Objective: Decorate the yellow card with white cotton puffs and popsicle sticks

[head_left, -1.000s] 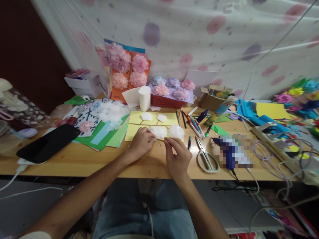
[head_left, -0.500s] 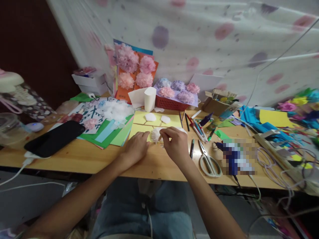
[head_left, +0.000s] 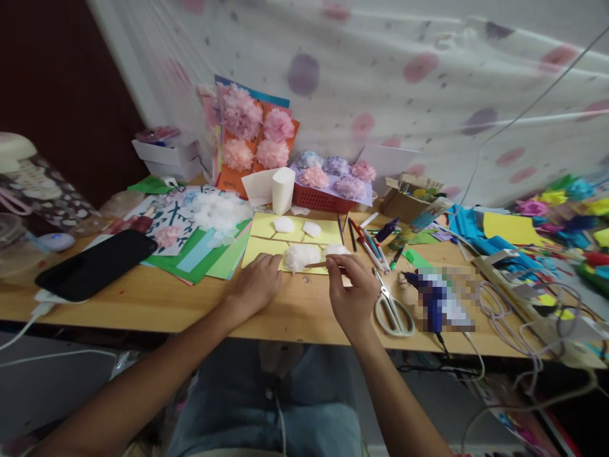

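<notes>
My right hand (head_left: 352,285) is closed in a pinch on a thin brown stick (head_left: 316,264); whether it is a pencil or plain wood I cannot tell. The stick's tip meets a fluffy white tuft (head_left: 297,258) on a yellow sheet (head_left: 259,228). Drawn brown branches and two flat white paper shapes, a left one (head_left: 284,224) and a right one (head_left: 312,229), are also on the sheet. Another white piece (head_left: 337,250) lies partly behind my right hand. My left hand (head_left: 259,279) rests with fingers laid down at the sheet's lower left corner.
Scissors (head_left: 394,311), pens (head_left: 375,247) and a pixelated blue tool (head_left: 432,304) lie to the right. A phone (head_left: 98,263), green papers (head_left: 190,260) and white fluff (head_left: 216,212) are on the left. Behind stand a white roll (head_left: 283,190) and a red basket (head_left: 323,198).
My right hand has moved right and back from the white tuft, so more of the tuft and stick shows. My left hand stays at the sheet's corner. The view has shifted slightly.
</notes>
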A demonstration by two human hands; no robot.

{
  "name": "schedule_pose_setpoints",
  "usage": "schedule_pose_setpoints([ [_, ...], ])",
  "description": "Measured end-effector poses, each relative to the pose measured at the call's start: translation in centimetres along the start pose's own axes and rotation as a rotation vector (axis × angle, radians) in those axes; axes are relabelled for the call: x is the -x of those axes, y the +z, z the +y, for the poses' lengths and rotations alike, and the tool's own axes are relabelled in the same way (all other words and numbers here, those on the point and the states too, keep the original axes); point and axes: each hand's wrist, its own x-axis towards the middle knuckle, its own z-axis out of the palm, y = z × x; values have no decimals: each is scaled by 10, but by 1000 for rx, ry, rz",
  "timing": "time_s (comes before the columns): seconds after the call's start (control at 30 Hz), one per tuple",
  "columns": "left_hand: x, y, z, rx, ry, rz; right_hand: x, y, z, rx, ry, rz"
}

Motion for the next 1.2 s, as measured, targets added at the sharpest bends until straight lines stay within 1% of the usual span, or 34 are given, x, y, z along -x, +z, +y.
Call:
schedule_pose_setpoints([
  [0.1, 0, 3, -1, 3, 8, 19, 5, 3, 4, -13, -1, -21],
  [0.27, -1, 6, -3, 17, 19, 44, 13, 16, 11, -20, -5, -44],
  [0.37, -1, 4, -4, 30, 16, 41, 11, 21, 12, -17, -16, -59],
  [0.43, -1, 3, -3, 31, 15, 37, 8, 20, 9, -18, -36, -74],
  [0.53, 0, 0, -2, 31, -1, 23, 3, 8, 0, -30, -40, -43],
  [0.63, -1, 0, 0, 42, -8, 5, 8, -12, -10, 8, -46, 65],
  [0.7, -2, 1, -2, 68, 0, 17, 18, -23, -12, 88, -127, 106],
  [0.73, -2, 1, -4, 84, 2, 35, 26, -27, -10, 147, -192, 91],
  [0.77, -2, -1, -9, 95, -1, 56, 35, -30, -7, 214, -266, 52],
  [0.83, -2, -9, -26, 83, -31, 97, 52, -30, 4, 336, -388, -75],
  [0.9, 0, -24, -50, 23, -109, 123, 66, -27, 15, 410, -435, -202],
  [1.0, 2, -54, -92, -90, -322, 148, 76, -20, 24, 431, -393, -341],
  [1.07, 2, -70, -114, -145, -423, 144, 76, -17, 24, 405, -350, -393],
  [1.13, -2, -76, -128, -152, -445, 102, 73, -16, 22, 362, -318, -416],
  [1.2, -7, -72, -135, -154, -425, 41, 72, -16, 21, 326, -298, -405],
])
